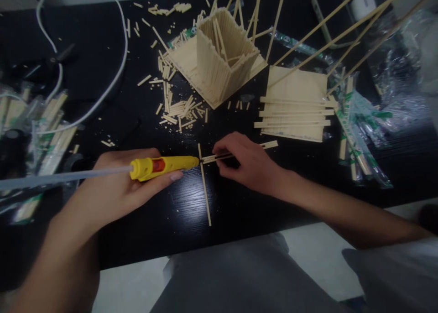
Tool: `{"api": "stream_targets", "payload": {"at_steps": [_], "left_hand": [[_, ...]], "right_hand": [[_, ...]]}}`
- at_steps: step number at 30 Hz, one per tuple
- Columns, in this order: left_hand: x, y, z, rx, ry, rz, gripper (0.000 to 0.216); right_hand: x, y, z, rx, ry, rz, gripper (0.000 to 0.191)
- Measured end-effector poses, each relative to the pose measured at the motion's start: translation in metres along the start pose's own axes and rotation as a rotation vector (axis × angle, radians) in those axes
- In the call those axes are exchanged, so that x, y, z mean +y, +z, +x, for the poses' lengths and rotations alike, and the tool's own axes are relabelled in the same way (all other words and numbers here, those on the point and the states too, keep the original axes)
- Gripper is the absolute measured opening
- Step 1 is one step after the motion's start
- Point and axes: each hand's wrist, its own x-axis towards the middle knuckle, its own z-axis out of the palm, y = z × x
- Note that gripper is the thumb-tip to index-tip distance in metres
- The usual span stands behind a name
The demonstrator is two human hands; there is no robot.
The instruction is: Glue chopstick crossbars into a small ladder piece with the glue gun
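My left hand [119, 180] is wrapped round a yellow hot glue gun [166, 166], with a long glue stick [85, 174] coming out of its back end. The gun's nozzle points right and meets the spot where thin wooden sticks come together. One wooden stick [206, 194] lies roughly lengthwise on the black table. My right hand [239, 162] pinches a pair of wooden chopsticks [270, 144] lying crosswise, their thin ends at the nozzle. A dark thin thing also shows between my right fingers; I cannot make out what it is.
Behind stands a box made of sticks [219, 62] on a stick base, with cut pieces [181, 110] scattered to its left. A flat stick panel [297, 82] lies to the right. Wrapped chopsticks [356, 135] lie at both sides. A white cable [119, 71] loops at left; a phone [333, 16] lies behind.
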Motion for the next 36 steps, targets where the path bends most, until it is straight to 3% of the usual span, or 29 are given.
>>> {"api": "stream_targets", "payload": {"at_steps": [19,36], "left_hand": [[-0.0044,0.0031,-0.0039,0.008,0.031,0.083,0.055],[0.0052,0.0078,0.0038,-0.026,0.022,-0.06,0.048]], "right_hand": [[-0.0011,0.0,0.0006,0.0,0.007,0.006,0.022],[-0.0013,-0.001,0.0016,-0.009,0.014,0.02,0.02]]}}
